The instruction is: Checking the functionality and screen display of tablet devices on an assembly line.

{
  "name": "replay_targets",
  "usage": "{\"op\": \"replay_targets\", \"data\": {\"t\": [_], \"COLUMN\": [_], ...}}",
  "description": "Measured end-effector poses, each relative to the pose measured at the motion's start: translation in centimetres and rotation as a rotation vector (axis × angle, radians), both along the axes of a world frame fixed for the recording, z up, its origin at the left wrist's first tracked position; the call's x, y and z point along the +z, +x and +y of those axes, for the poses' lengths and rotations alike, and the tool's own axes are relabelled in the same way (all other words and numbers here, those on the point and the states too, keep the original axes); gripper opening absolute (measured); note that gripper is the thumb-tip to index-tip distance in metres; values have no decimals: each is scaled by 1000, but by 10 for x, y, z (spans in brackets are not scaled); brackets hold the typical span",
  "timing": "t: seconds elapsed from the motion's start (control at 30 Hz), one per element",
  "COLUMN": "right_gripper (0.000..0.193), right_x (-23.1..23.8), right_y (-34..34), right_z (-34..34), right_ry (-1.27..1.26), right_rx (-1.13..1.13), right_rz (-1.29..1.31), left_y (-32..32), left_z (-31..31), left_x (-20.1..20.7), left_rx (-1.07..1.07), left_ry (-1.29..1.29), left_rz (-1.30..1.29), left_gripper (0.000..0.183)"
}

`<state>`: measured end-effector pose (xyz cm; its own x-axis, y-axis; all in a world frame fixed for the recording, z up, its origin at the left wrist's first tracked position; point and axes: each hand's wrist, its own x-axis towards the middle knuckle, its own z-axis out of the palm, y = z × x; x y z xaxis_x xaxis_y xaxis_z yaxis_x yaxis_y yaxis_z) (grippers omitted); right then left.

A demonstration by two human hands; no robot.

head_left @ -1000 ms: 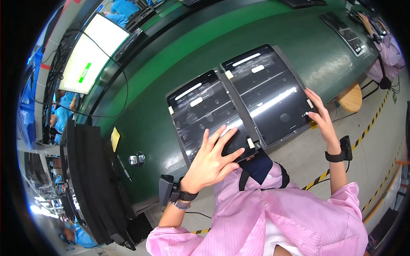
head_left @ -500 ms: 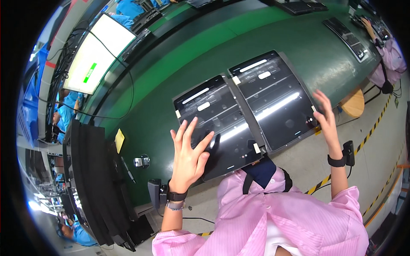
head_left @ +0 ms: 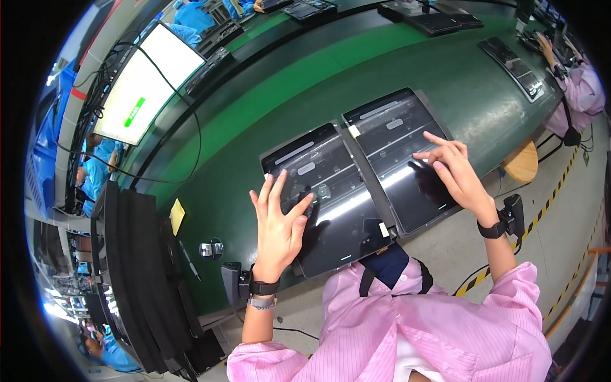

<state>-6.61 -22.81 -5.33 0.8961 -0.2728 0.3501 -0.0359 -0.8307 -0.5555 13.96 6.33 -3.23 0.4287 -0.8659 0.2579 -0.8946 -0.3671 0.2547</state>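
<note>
While both hands spread over the pair of lit screens, the left tablet (head_left: 337, 232) and the right tablet (head_left: 414, 197) lie face up, side by side, at the front of the green table (head_left: 232, 169), with a narrow dark strip between them. The left hand (head_left: 278, 226) is open over the left side of its tablet, fingers apart and thumb free, and has hold of nothing. The right hand (head_left: 453, 170) is loosely open above its tablet, forefinger stretched out and the others bent a little; it grips nothing either. Whether any fingertip actually presses the glass, I cannot tell.

The likeliest slip seems to be a stray touch: with several fingers so near each screen, a second fingertip could land and set off something unwanted. The near ends of both tablets sit close to the table's front edge, so a push toward the body could tip one into the lap. A hand sweeping across might catch the pale tab (head_left: 384, 229) on the left tablet or the one (head_left: 354, 131) on the right, and pull it loose. The cable (head_left: 470, 280) from the right wristband (head_left: 491, 230) could snag during a long reach. The pen (head_left: 189, 261) and silver object (head_left: 211, 248) lie clear of the left hand, so they seem less at risk.
</note>
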Motion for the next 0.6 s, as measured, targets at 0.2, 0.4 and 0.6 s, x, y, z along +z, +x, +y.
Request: {"op": "replay_targets", "data": {"t": [0.2,0.4,0.6], "right_gripper": [15,15,16], "right_x": [-3,2,-3], "right_y": [16,4,-18], "right_z": [0,-12,-21], "right_ry": [-62,-54,-13], "right_rx": [49,-67,-142], "right_rz": [23,-8,17], "left_y": [-4,-3,-4], "left_z": [-7,-26,-45], "left_x": [8,3,-1], "left_rx": [-5,-102,-186], "left_ry": [-27,40,97], "left_rz": [8,-1,49], "left_gripper": [53,48,40]}}
